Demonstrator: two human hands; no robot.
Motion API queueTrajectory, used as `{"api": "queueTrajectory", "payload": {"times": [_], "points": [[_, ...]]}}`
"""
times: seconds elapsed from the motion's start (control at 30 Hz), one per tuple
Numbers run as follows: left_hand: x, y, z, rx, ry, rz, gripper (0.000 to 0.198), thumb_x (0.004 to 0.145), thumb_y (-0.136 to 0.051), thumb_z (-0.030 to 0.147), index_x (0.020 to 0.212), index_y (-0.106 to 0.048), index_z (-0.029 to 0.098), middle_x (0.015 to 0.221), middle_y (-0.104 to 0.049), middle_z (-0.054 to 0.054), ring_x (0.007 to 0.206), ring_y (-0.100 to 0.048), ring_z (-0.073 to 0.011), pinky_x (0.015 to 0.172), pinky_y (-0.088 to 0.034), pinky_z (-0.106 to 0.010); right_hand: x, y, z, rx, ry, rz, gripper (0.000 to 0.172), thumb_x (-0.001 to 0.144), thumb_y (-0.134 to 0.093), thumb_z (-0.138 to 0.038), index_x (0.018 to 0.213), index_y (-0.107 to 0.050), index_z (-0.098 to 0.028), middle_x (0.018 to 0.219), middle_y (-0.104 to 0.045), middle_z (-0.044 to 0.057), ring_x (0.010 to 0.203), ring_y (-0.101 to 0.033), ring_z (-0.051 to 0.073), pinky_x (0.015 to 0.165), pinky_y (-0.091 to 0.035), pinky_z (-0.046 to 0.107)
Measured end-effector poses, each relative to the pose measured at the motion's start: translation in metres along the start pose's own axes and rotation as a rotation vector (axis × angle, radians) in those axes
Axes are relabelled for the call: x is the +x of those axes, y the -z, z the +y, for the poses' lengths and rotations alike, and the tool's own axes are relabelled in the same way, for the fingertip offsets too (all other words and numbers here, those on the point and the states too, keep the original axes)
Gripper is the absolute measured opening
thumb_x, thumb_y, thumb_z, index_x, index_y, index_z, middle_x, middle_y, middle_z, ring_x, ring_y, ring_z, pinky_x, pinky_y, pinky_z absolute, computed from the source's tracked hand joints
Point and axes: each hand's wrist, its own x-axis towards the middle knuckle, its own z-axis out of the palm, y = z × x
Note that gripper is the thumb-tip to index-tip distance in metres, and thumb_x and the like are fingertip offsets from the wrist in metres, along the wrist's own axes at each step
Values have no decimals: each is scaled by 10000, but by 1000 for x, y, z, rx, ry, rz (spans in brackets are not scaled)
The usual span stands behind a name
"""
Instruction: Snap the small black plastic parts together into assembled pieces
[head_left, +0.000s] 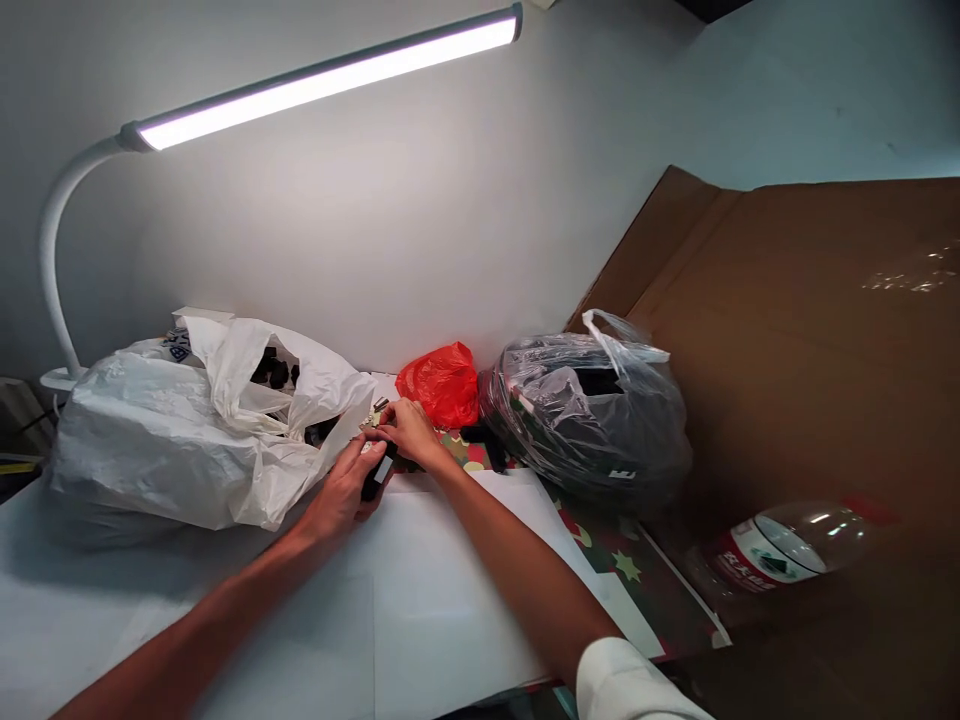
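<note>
Near the back of the white-covered table, my left hand (pixel 346 488) is closed around a small black box-like object (pixel 373 487) with a pale patch on its side. My right hand (pixel 407 432) meets it from the right, fingers bent and pinched together at the object's upper end. What the right fingertips hold is too small to make out. Small shiny, metal-looking bits (pixel 377 410) show just beyond the fingertips; I cannot tell whether they are being held. A crumpled red plastic bag (pixel 442 385) lies right behind my right hand.
A large white plastic bag (pixel 172 440) with black pieces inside stands at left. On the right sits a full translucent bag (pixel 592 440), near a cardboard sheet (pixel 810 380) and a plastic bottle (pixel 787 548). A lit lamp (pixel 330 85) hangs above. White paper (pixel 442 590) covers the front.
</note>
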Motion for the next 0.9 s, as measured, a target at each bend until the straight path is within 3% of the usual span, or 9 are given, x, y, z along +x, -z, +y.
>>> {"api": "queueTrajectory", "payload": {"times": [0.17, 0.4, 0.53, 0.77, 0.9], "points": [[4, 2, 2, -206, 104, -39, 379, 873, -658, 555, 909, -518, 205, 648, -556, 37, 375, -304, -39, 383, -175, -160, -21, 21, 0, 278, 62, 31, 70, 841, -681, -230, 778, -680, -198, 739, -731, -2, 698, -686, 169, 636, -524, 262], [-7, -1, 11, -267, 83, -110, 380, 915, -704, 531, 983, -558, 187, 732, -565, 53, 403, -324, -3, 407, -244, -133, -74, 51, -8, 744, 30, 51, 242, 795, -804, -418, 803, -667, -218, 825, -788, 66, 791, -772, 249, 677, -620, 355], [-6, -1, 9, -218, 73, -103, 434, 872, -766, 554, 994, -576, 183, 776, -602, 45, 392, -342, -2, 372, -239, -138, -85, 48, -5, 810, 15, 138, 314, 778, -846, -495, 800, -699, -219, 734, -755, 44, 690, -743, 227, 606, -603, 334], [-2, -6, 13, -94, 55, -51, 494, 768, -855, 555, 924, -576, 178, 789, -649, 35, 387, -344, 1, 341, -223, -138, -78, 41, 12, 852, -63, 272, 385, 696, -878, -569, 728, -731, -215, 622, -698, 8, 476, -586, 158, 477, -516, 304], [-2, -5, 16, -94, 104, -79, 489, 808, -796, 592, 875, -539, 181, 732, -626, 36, 389, -353, -11, 344, -234, -136, -79, 42, 9, 891, -58, 275, 355, 698, -884, -539, 719, -739, -216, 658, -737, 27, 498, -637, 183, 502, -556, 330]]}}
